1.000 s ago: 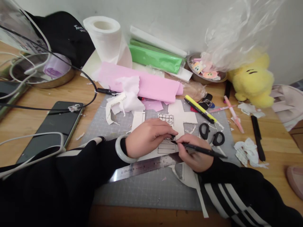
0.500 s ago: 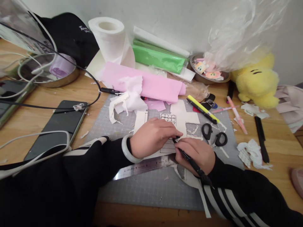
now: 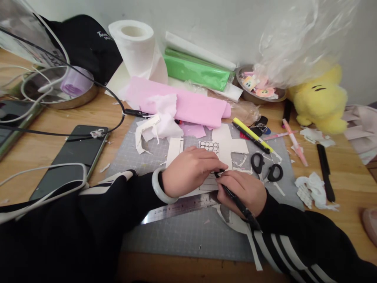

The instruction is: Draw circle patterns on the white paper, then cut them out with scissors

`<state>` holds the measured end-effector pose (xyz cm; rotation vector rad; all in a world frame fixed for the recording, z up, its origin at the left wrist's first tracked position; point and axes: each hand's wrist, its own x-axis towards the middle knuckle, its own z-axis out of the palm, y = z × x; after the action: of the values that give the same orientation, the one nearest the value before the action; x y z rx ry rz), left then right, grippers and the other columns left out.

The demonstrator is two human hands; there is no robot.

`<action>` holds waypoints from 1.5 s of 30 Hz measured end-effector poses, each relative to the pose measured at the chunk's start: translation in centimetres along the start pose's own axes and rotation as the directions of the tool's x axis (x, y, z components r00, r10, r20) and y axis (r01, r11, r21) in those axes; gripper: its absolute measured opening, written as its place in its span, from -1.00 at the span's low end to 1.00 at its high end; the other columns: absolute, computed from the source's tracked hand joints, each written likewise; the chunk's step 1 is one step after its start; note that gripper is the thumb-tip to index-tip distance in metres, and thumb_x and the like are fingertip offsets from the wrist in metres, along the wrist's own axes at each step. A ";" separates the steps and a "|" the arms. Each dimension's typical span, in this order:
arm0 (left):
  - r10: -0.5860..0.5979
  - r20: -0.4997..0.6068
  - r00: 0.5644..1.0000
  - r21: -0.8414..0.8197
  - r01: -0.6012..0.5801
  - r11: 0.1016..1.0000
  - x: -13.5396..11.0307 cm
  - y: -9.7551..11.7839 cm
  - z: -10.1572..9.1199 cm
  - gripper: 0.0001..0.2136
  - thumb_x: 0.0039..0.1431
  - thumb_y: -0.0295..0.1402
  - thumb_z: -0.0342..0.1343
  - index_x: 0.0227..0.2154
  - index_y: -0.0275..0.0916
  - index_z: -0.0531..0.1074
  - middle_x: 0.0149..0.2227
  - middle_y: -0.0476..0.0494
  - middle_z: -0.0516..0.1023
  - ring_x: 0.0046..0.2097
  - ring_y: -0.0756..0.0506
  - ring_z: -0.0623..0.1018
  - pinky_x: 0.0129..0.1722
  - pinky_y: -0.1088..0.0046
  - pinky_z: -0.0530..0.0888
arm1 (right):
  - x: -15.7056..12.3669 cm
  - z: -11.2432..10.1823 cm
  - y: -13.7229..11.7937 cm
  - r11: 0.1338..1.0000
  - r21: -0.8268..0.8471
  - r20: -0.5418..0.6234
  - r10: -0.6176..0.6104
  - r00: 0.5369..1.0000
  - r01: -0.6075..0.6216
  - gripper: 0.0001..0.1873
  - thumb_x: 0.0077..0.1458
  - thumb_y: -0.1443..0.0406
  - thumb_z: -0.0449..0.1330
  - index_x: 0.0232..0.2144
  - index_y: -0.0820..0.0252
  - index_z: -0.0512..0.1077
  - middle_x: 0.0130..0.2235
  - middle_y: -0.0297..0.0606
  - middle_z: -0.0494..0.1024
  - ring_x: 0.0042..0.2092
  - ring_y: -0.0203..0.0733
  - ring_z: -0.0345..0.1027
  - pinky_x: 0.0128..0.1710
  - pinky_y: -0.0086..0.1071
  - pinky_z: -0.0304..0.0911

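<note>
White paper (image 3: 224, 143) with drawn black lines and a grid of small circles lies on a grey cutting mat (image 3: 182, 239). My left hand (image 3: 190, 171) rests over the paper, its fingers laid out to the right. In my right hand (image 3: 246, 192) is a slim black pen-shaped tool (image 3: 238, 202), its front end pointing at my left fingertips. Its very tip is hidden, so I cannot tell whether it is a pen or a craft knife. Just below the paper lies a metal ruler (image 3: 176, 209), and black-handled scissors (image 3: 266, 169) sit to the right.
Behind the paper are a pink paper roll (image 3: 197, 104), a green packet (image 3: 197, 70) and a tissue roll (image 3: 137, 51). A phone (image 3: 72, 157) and cables lie left. On the right are a yellow highlighter (image 3: 251, 135), a black knife-shaped object (image 3: 325, 173), crumpled tissue (image 3: 313, 190) and a yellow plush toy (image 3: 321, 100).
My right hand and the black tool have shifted very slightly up and left. My left hand keeps its place on the paper.
</note>
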<state>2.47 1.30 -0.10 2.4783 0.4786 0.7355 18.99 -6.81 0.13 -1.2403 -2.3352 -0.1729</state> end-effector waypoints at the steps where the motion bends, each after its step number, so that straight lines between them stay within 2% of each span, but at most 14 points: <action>1: 0.000 -0.001 1.000 0.000 0.000 1.000 0.0 0.0 0.0 -0.74 0.12 -0.60 -0.07 -0.23 -0.25 0.46 -0.29 -0.06 0.56 -0.24 -0.05 0.50 -0.29 0.43 0.32 | 0.0 -0.1 0.1 1.000 0.005 0.007 0.008 1.000 -0.008 -0.88 -0.02 0.45 0.02 -0.47 0.19 0.32 -0.50 -0.27 0.49 -0.46 -0.26 0.37 -0.47 -0.42 0.23; 4: 0.007 -0.006 1.000 0.002 -0.007 1.000 0.0 0.0 0.0 -0.74 0.12 -0.61 -0.07 -0.24 -0.25 0.46 -0.29 -0.06 0.56 -0.24 -0.04 0.50 -0.29 0.43 0.33 | -0.2 -0.3 0.3 0.998 0.030 0.020 0.058 0.998 -0.059 -0.88 -0.02 0.45 0.02 -0.47 0.19 0.32 -0.50 -0.26 0.49 -0.47 -0.26 0.37 -0.47 -0.43 0.25; 7: 0.019 -0.013 1.000 0.003 -0.019 1.000 0.0 -0.1 0.1 -0.74 0.13 -0.60 -0.07 -0.23 -0.25 0.46 -0.29 -0.07 0.57 -0.25 -0.03 0.51 -0.29 0.44 0.35 | -0.3 -0.1 0.8 0.959 0.174 0.010 0.225 0.974 -0.223 -0.90 0.00 0.43 0.03 -0.45 0.17 0.32 -0.50 -0.30 0.47 -0.47 -0.28 0.36 -0.48 -0.45 0.27; 9: 0.022 -0.017 1.000 0.004 -0.021 1.000 0.0 -0.1 0.1 -0.75 0.14 -0.58 -0.07 -0.23 -0.25 0.46 -0.29 -0.07 0.57 -0.25 -0.03 0.51 -0.30 0.44 0.35 | -0.4 0.2 1.1 0.860 0.329 0.013 0.409 0.912 -0.390 -0.92 0.04 0.40 0.04 -0.43 0.16 0.32 -0.52 -0.34 0.44 -0.50 -0.31 0.35 -0.50 -0.47 0.27; 11: 0.012 -0.016 1.000 0.005 -0.012 1.000 0.0 -0.1 0.1 -0.76 0.15 -0.57 -0.06 -0.23 -0.24 0.46 -0.29 -0.07 0.57 -0.25 -0.03 0.51 -0.30 0.44 0.35 | -0.4 0.5 1.6 0.715 0.474 0.072 0.551 0.832 -0.514 -0.92 0.08 0.35 0.03 -0.43 0.17 0.32 -0.53 -0.35 0.42 -0.53 -0.33 0.34 -0.55 -0.48 0.26; 13: -0.003 -0.012 1.000 -0.006 0.003 1.000 0.0 0.0 0.0 -0.76 0.15 -0.58 -0.06 -0.23 -0.24 0.46 -0.28 -0.06 0.57 -0.24 -0.03 0.51 -0.29 0.44 0.35 | -0.3 0.8 2.0 0.592 0.566 0.169 0.598 0.783 -0.574 -0.90 0.09 0.32 0.03 -0.43 0.18 0.32 -0.55 -0.36 0.41 -0.55 -0.34 0.33 -0.60 -0.50 0.23; 16: -0.014 -0.009 1.000 -0.020 0.013 1.000 0.0 0.1 0.0 -0.76 0.14 -0.59 -0.05 -0.23 -0.25 0.47 -0.26 -0.06 0.57 -0.23 -0.04 0.51 -0.27 0.43 0.35 | 0.0 1.0 2.3 0.510 0.613 0.259 0.592 0.763 -0.603 -0.90 0.07 0.31 0.05 -0.44 0.19 0.33 -0.59 -0.36 0.41 -0.56 -0.33 0.32 -0.62 -0.51 0.21; 27: -0.009 -0.016 1.000 -0.009 0.009 1.000 0.0 0.1 0.0 -0.77 0.16 -0.57 -0.06 -0.24 -0.24 0.47 -0.28 -0.07 0.58 -0.24 -0.03 0.52 -0.28 0.44 0.35 | 0.1 0.9 2.2 0.468 0.597 0.265 0.652 0.711 -0.652 -0.89 -0.01 0.28 0.11 -0.52 0.18 0.31 -0.61 -0.37 0.41 -0.62 -0.35 0.26 -0.64 -0.49 0.19; 37: 0.000 -0.018 1.000 -0.042 0.000 0.999 0.0 0.0 0.1 -0.76 0.14 -0.60 -0.05 -0.24 -0.26 0.46 -0.27 -0.09 0.58 -0.24 -0.05 0.52 -0.28 0.43 0.37 | -0.4 0.8 2.4 0.501 0.549 0.264 0.655 0.708 -0.669 -0.89 0.01 0.32 0.08 -0.53 0.19 0.31 -0.65 -0.39 0.35 -0.63 -0.34 0.25 -0.66 -0.49 0.15; 39: 0.010 -0.021 1.000 -0.051 -0.011 0.999 0.0 -0.1 0.1 -0.75 0.13 -0.61 -0.06 -0.23 -0.26 0.46 -0.27 -0.10 0.57 -0.25 -0.05 0.52 -0.27 0.43 0.38 | -0.4 0.7 2.4 0.507 0.556 0.274 0.637 0.721 -0.659 -0.88 0.01 0.32 0.07 -0.54 0.19 0.31 -0.66 -0.39 0.36 -0.63 -0.34 0.25 -0.66 -0.49 0.16; 41: 0.018 -0.030 0.999 -0.069 -0.020 0.997 0.0 -0.2 0.1 -0.75 0.13 -0.61 -0.05 -0.23 -0.27 0.46 -0.29 -0.09 0.57 -0.26 -0.04 0.52 -0.27 0.43 0.39 | -0.3 0.6 2.4 0.492 0.581 0.295 0.615 0.731 -0.648 -0.88 0.00 0.31 0.07 -0.54 0.19 0.31 -0.65 -0.39 0.38 -0.63 -0.34 0.26 -0.65 -0.50 0.17; 45: -0.038 -0.030 0.999 -0.151 0.033 0.988 -0.1 -0.3 0.1 -0.81 0.16 -0.54 -0.03 -0.25 -0.29 0.46 -0.32 -0.10 0.56 -0.27 -0.03 0.51 -0.25 0.46 0.42 | -0.1 0.6 2.1 0.412 0.636 0.262 0.680 0.684 -0.653 -0.88 -0.01 0.29 0.09 -0.53 0.19 0.31 -0.66 -0.40 0.39 -0.62 -0.36 0.29 -0.64 -0.52 0.19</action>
<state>2.42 1.50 -0.36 2.3156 0.4605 0.7702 20.51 -5.52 -0.72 -1.5825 -1.3999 0.8818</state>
